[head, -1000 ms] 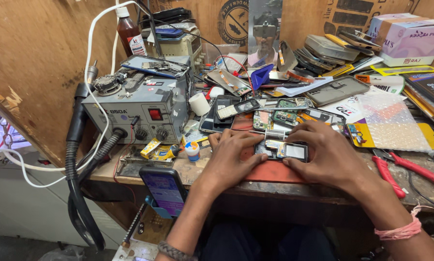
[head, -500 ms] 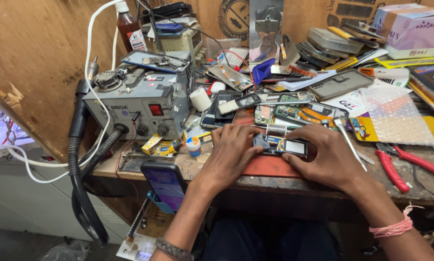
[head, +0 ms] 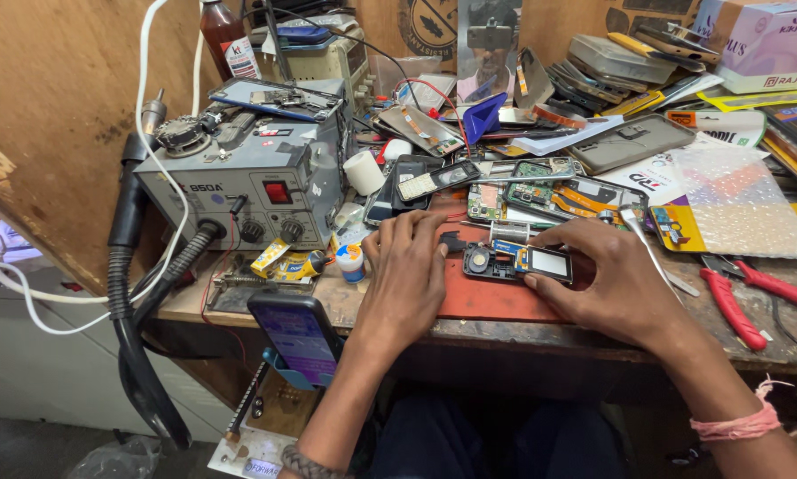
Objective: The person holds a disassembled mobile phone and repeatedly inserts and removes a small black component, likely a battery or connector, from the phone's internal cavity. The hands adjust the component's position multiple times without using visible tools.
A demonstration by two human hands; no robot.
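Observation:
An opened phone body (head: 515, 263) with bare circuit parts and a small screen lies on a red work mat (head: 487, 302) at the bench's front. My right hand (head: 611, 284) grips the phone's right end with thumb and fingers. A pair of metal tweezers (head: 639, 239) juts out over the back of that hand; whether the hand holds it I cannot tell. My left hand (head: 407, 275) rests flat on the mat, left of the phone and apart from it. Its fingertips are beside a small black part (head: 452, 240).
A grey hot-air rework station (head: 247, 191) with a black hose (head: 128, 302) stands at the left. A lit phone (head: 298, 335) sits in a holder at the bench edge. Circuit boards (head: 540, 191), phone shells, bubble wrap (head: 726, 200) and red-handled pliers (head: 744, 297) crowd the back and right.
My left hand has come off the phone's left end and now rests on the mat beside it. My right hand stays on the phone's right end.

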